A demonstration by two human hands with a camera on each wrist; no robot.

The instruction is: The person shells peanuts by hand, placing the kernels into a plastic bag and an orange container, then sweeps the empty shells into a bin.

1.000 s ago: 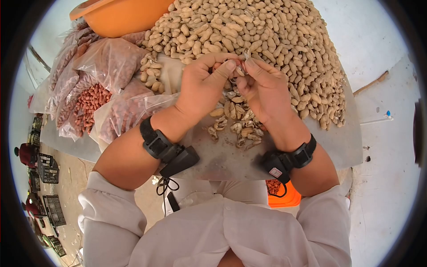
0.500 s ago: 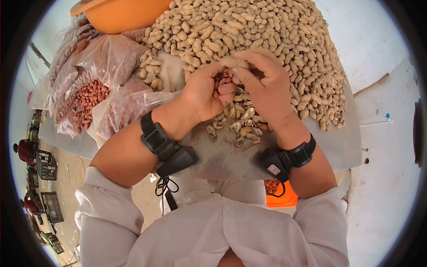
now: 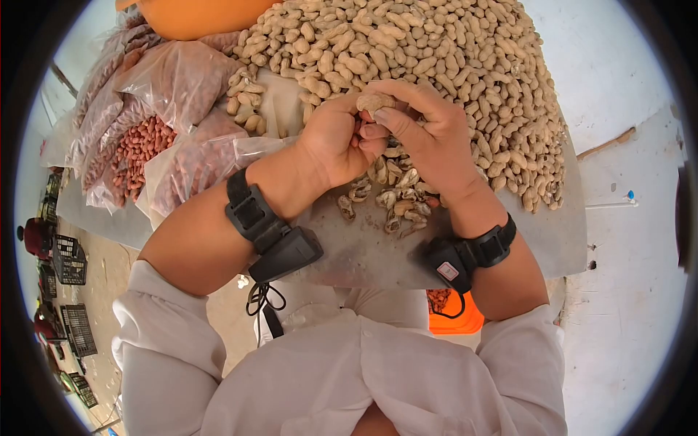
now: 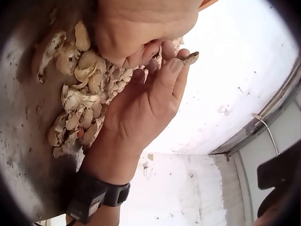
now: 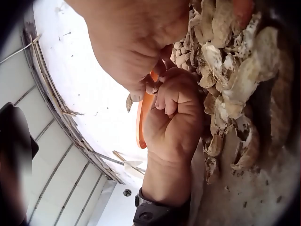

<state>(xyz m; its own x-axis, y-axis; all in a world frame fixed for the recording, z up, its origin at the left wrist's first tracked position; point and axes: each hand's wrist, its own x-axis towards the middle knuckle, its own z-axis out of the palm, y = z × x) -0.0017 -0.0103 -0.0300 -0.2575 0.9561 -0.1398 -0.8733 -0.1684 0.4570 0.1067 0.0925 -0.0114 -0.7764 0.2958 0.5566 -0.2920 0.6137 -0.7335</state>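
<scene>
In the head view, my right hand (image 3: pixel 436 142) pinches an unshelled peanut (image 3: pixel 376 102) between thumb and forefinger. My left hand (image 3: pixel 331 145) sits right beside it, its fingers curled around a few red peanut kernels (image 3: pixel 359 125). The left wrist view shows the peanut's tip (image 4: pixel 192 58) sticking out past the right thumb. Fingers of both hands meet in the right wrist view, where the left hand (image 5: pixel 174 117) is curled in. Split empty peanut shells (image 3: pixel 396 207) lie on the metal tabletop (image 3: pixel 349 254) just below the hands.
A large heap of unshelled peanuts (image 3: pixel 502 94) covers the back and right of the table. Plastic bags of red kernels (image 3: pixel 174 80) lie at the left, one showing loose kernels (image 3: pixel 138 156). Behind them stands an orange basin (image 3: pixel 203 18). An orange container (image 3: pixel 462 320) is below the table edge.
A second ago both hands were working at broken shell pieces. Since then the right hand has come to hold a whole peanut, and the left fingers have curled in over the kernels.
</scene>
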